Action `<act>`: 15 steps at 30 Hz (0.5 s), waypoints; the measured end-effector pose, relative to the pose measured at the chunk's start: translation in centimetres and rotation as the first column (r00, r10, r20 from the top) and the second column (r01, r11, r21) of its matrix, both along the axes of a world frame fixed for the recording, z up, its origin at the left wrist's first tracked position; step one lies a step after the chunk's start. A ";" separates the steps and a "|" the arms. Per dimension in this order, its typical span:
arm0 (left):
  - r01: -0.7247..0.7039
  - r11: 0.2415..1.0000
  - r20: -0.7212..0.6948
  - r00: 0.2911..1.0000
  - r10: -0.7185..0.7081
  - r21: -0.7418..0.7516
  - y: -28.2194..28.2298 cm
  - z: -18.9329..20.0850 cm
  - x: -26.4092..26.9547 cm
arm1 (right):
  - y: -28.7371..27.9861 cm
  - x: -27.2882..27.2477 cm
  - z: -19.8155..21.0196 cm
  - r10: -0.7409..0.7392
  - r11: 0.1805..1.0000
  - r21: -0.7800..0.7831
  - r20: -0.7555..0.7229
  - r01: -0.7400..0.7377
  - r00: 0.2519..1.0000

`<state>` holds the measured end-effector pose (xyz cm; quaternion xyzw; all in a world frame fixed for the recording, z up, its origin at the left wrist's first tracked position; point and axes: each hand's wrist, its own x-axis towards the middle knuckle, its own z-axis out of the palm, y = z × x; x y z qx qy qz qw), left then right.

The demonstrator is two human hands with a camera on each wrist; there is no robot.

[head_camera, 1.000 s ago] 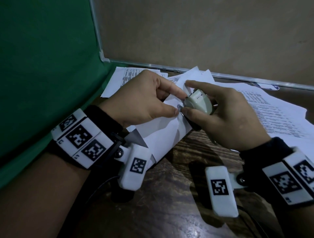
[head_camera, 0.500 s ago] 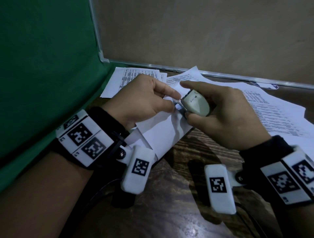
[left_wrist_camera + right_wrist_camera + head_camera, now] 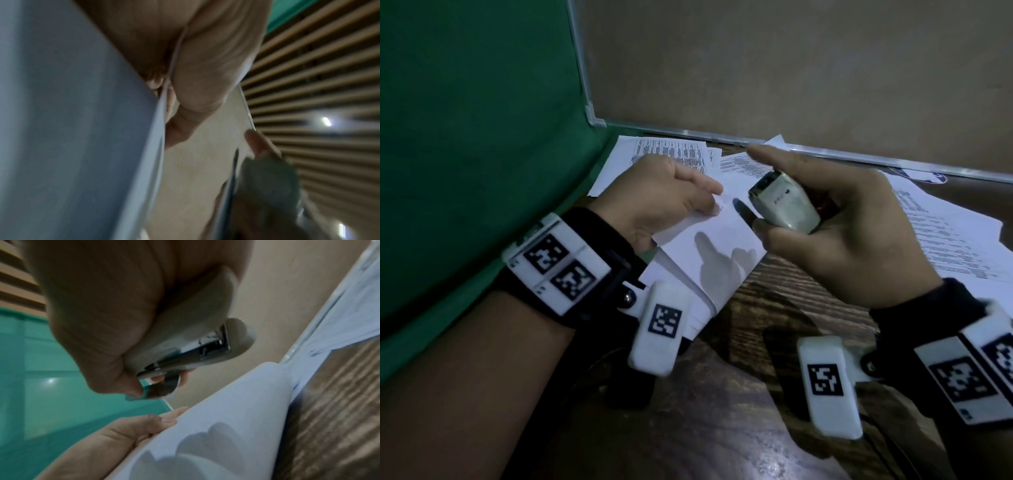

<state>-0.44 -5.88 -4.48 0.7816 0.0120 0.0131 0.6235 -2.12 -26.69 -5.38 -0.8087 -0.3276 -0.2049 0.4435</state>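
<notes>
My left hand (image 3: pixel 671 198) pinches the top corner of a stack of white paper sheets (image 3: pixel 709 253), held tilted above the wooden table (image 3: pixel 722 428). In the left wrist view the sheets' (image 3: pixel 82 129) edge runs between thumb and fingers. My right hand (image 3: pixel 835 233) grips a small cream stapler (image 3: pixel 784 202), now a short way right of the paper corner, index finger stretched out above it. The right wrist view shows the stapler's (image 3: pixel 185 344) metal mouth free of the paper (image 3: pixel 226 426).
Printed sheets (image 3: pixel 945 240) lie spread over the table's far and right side. A green panel (image 3: pixel 465 137) stands on the left and a beige wall (image 3: pixel 791 68) with a metal strip at its foot stands behind.
The stapler was closed on the paper corner beside my left fingers. My right hand has drawn it off to the right and lifted it clear; my left hand keeps hold of the sheets.
</notes>
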 end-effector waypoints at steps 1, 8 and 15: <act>0.020 0.996 -0.021 1.000 -0.022 -0.081 0.1 0.3 0.0 | -0.1 0.2 0.0 -0.011 1.000 0.012 0.013 0.010 1.000; 0.228 0.881 0.063 0.973 -0.222 -0.414 1.1 2.0 -0.5 | -1.4 1.2 0.2 -0.238 0.944 0.260 0.104 0.205 0.966; -0.018 0.963 0.466 0.873 0.147 -0.270 1.7 2.3 -0.1 | -1.4 0.9 0.8 -0.319 0.885 0.398 0.141 0.241 0.937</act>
